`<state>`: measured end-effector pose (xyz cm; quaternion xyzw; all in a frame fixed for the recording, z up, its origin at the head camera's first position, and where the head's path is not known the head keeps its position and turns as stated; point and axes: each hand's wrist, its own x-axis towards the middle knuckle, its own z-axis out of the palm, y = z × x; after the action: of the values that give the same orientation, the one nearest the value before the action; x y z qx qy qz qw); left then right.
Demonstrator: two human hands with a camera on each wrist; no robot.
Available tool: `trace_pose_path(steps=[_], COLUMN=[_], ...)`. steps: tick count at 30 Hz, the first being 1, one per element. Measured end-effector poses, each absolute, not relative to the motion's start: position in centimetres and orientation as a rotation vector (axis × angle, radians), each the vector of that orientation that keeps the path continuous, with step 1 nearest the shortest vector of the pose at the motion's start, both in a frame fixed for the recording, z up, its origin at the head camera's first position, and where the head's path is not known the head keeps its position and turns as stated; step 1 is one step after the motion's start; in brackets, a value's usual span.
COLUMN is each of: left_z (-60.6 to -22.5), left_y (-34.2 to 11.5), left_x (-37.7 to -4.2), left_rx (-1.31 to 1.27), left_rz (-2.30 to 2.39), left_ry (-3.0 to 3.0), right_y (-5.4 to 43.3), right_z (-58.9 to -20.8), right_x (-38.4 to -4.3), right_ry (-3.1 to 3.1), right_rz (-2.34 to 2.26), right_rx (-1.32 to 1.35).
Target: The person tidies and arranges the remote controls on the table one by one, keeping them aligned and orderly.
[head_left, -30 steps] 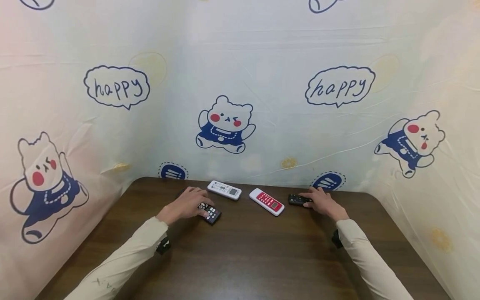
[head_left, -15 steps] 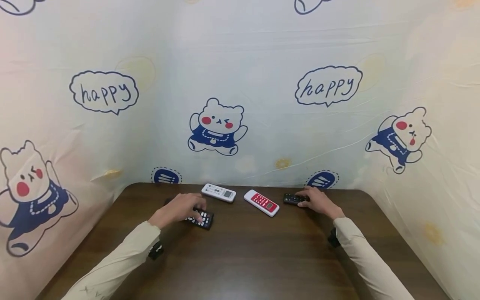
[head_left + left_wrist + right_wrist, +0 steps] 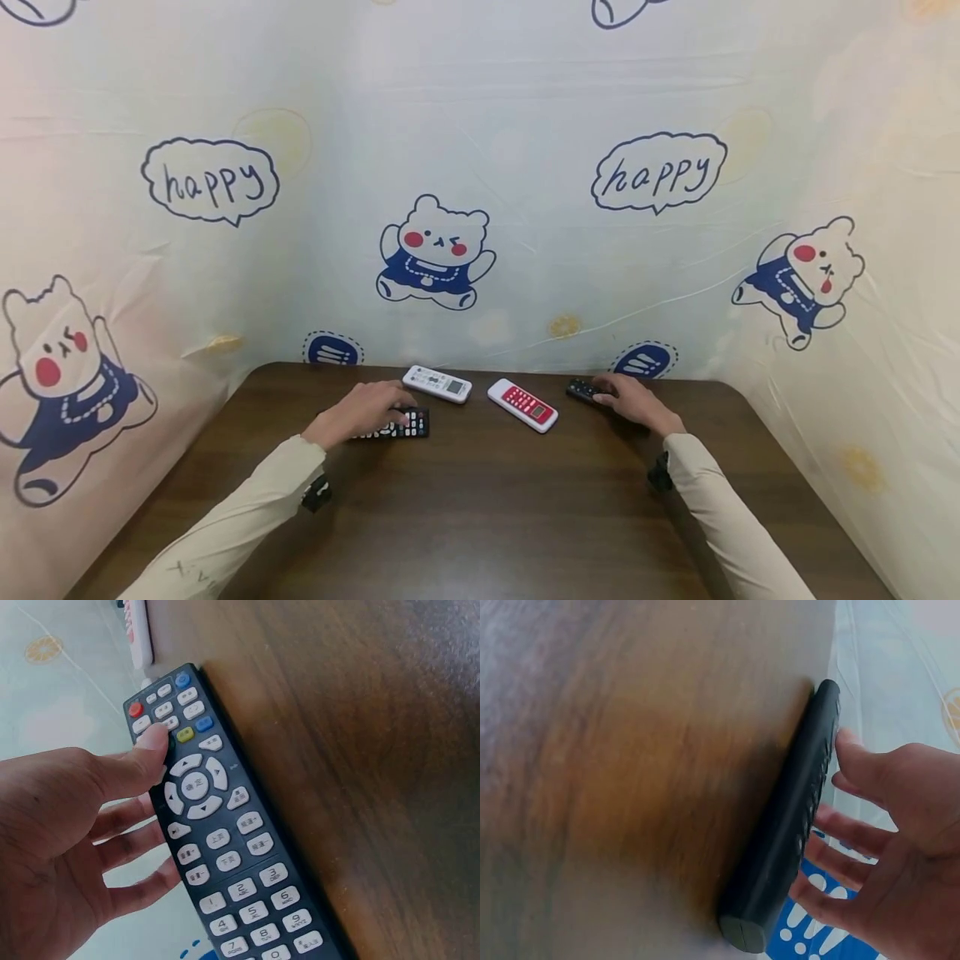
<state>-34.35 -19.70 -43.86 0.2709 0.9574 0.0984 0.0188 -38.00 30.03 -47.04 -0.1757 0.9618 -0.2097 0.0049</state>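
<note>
My left hand (image 3: pixel 363 412) grips a long black remote control (image 3: pixel 244 817) with white buttons. Its thumb lies on the upper buttons and its other fingers reach the far side edge. The remote lies roughly crosswise at the table's back left, its left part hidden under the hand. At the back right my right hand (image 3: pixel 633 400) holds a smaller black remote control (image 3: pixel 580 389). In the right wrist view, the thumb touches this remote's button side, which faces the palm, and the fingertips are at its edge. The hand covers its right end in the head view.
Between the hands lie a white remote control (image 3: pixel 437 384), close to the left hand, and a white remote control with a red face (image 3: pixel 522 405). The brown wooden table (image 3: pixel 480 508) ends at a printed cloth (image 3: pixel 540 250) that hangs behind and at both sides.
The left hand has turned its remote from a diagonal to nearly parallel with the table's back edge. The right hand's fingers have drawn closer together on its remote. The head view has shifted slightly.
</note>
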Motion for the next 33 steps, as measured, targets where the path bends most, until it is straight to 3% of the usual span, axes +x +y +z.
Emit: trace_pose_path(steps=[9,22,33], left_z=[-43.4,-42.6,-41.9], left_y=[-20.5,-21.0,-20.9], left_x=[-34.2,-34.6,-35.3], left_rx=[0.754,0.822,0.542], left_rz=[0.297,0.326,0.78], left_ry=[2.864,2.954,2.795], right_y=[30.3,30.0,29.4], right_z=[-47.3,-46.7,-45.9], right_x=[-38.2,-38.0,-37.8], right_ry=[2.973,2.983,2.933], right_rz=[-0.722,-0.758,-0.806], right_rx=[-0.525,-0.389,-0.155])
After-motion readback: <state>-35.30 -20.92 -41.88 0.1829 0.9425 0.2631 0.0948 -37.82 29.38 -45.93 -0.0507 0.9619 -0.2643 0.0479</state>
